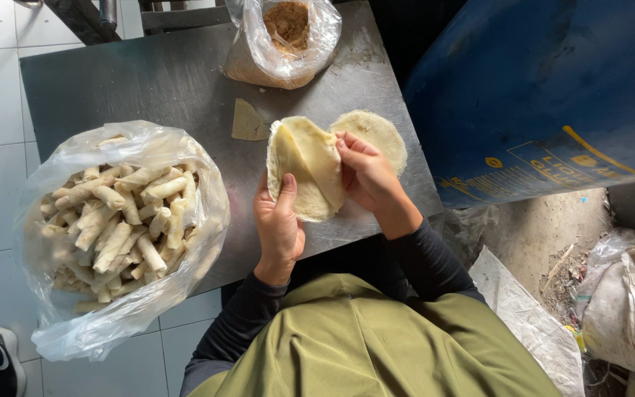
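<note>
Both hands hold a pale round wrapper (304,170) above the near edge of the steel tabletop (170,81). The left hand (279,220) cups it from below, thumb laid along its left rim; the right hand (367,176) pinches its folded-over right flap between thumb and fingers. A second wrapper (378,132) lies flat just beyond the right hand. A torn scrap (248,121) sits nearby, a bag of rolls (123,220) to the left, a bag of brown filling (282,37) at the far edge
</note>
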Available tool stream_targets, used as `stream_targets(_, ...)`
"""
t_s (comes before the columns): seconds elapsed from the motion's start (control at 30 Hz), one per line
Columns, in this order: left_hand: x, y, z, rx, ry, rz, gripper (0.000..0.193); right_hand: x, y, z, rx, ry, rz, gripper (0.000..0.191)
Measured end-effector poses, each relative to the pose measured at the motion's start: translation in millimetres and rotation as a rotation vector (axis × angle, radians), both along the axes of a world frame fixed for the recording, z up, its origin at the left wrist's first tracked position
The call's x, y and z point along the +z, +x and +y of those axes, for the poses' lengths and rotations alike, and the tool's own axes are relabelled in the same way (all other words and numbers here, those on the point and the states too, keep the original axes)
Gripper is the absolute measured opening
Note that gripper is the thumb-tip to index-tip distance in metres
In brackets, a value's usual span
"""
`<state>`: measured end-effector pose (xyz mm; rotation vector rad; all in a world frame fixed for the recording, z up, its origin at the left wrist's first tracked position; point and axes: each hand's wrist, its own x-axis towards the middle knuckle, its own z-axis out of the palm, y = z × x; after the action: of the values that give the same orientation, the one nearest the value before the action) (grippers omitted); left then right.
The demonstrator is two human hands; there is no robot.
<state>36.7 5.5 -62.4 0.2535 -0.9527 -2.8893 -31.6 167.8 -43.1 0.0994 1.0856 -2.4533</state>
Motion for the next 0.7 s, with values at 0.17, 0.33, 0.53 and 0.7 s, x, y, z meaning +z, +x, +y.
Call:
stream_targets(0.17,4.4,5.7,2.4,-0.029,-0.089,0.079,0.034,1.4,-2.3,7.7,0.133,0.201,0.198,0.026)
stream_targets(0.33,1.9,7.7,-5.3,-0.077,0.055,0.029,0.031,0.0,-23.2,31.0,0.041,0.182,0.199,0.023)
stream_targets(0.53,-2.1,5.6,-15.9,-0.098,0.198,-0.075,0.026,10.9,-67.2,78.7,-0.082,0.163,0.154,0.022)
stream_targets(0.7,3.2,7.6,-26.7,-0.057,0.189,-0.076,0.028,28.6,-90.0,96.8,-0.214,0.341,0.325,0.016)
